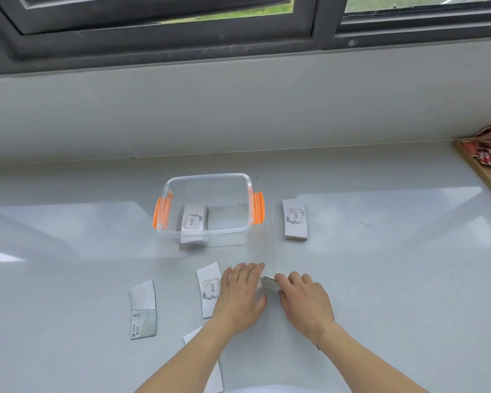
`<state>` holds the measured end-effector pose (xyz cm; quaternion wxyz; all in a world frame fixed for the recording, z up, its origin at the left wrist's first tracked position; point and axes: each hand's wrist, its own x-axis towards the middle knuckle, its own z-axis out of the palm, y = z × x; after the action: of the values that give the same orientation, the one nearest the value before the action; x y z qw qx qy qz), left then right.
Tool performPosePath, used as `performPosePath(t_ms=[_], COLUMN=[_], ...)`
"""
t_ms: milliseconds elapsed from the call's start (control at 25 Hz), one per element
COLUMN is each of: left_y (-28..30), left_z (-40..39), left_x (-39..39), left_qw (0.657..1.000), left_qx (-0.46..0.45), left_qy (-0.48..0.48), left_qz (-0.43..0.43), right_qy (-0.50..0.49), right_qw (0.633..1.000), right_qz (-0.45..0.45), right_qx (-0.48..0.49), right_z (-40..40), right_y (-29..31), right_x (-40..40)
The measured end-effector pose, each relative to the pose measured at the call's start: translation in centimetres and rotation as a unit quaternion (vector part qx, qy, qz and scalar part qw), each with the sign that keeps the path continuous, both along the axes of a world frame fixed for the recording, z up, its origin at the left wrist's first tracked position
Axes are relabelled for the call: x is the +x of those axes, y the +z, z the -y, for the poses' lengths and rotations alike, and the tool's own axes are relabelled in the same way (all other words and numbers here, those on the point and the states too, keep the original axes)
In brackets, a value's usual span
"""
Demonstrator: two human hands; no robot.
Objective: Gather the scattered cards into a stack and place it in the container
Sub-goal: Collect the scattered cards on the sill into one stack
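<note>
A clear plastic container (pixel 210 177) with orange side latches stands mid-counter and holds a stack of white "love" cards (pixel 193 219). My right hand (pixel 304 302) grips a small stack of cards (pixel 270 283) on edge in front of the container. Beside that stack, my left hand (pixel 241 296) lies flat with fingers spread, partly covering a "love" card (pixel 209 287). Another stack (pixel 294 219) lies to the right of the container. A card (pixel 143 309) lies at the near left. One more card (pixel 207 373) is partly hidden under my left forearm.
A wooden tray (pixel 476 165) of red packets sits at the far right edge. A grey ledge and a dark window frame rise behind the counter.
</note>
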<state>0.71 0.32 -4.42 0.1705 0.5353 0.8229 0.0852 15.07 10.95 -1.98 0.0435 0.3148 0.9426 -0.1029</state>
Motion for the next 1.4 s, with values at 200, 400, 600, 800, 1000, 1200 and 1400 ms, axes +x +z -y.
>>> performPosePath(t_ms=[200,400,600,800,1000,1200,1400], left_y=[1.2,3.1,3.3,2.9,2.8,2.3,2.2], left_z=[3.7,4.4,3.5,3.9,2.8,0.7,-1.0], left_x=[-7.1,-12.2,-12.5,-12.3,-10.1,-6.4,-3.8], left_qw=[0.994,0.962,0.969,0.992,0.998,1.000,0.998], left_qx=[-0.100,-0.187,-0.185,-0.113,-0.009,0.008,0.029], left_qy=[-0.030,-0.184,-0.139,-0.036,0.052,0.008,-0.048], left_qz=[-0.005,-0.073,-0.082,-0.035,-0.023,-0.007,0.019], right_qy=[-0.001,0.000,0.003,0.005,0.009,0.011,0.013], right_qw=[1.000,1.000,0.999,0.999,0.999,0.999,0.999], right_qz=[-0.008,0.016,0.014,0.027,0.028,0.016,-0.028], right_qx=[0.001,-0.022,-0.039,-0.046,-0.043,-0.039,-0.010], right_z=[0.5,0.4,0.5,0.7,0.6,0.5,0.4], right_y=[0.0,-0.2,-0.1,-0.3,-0.3,-0.8,-0.6], right_x=[0.2,0.3,0.4,0.5,0.5,0.6,0.7])
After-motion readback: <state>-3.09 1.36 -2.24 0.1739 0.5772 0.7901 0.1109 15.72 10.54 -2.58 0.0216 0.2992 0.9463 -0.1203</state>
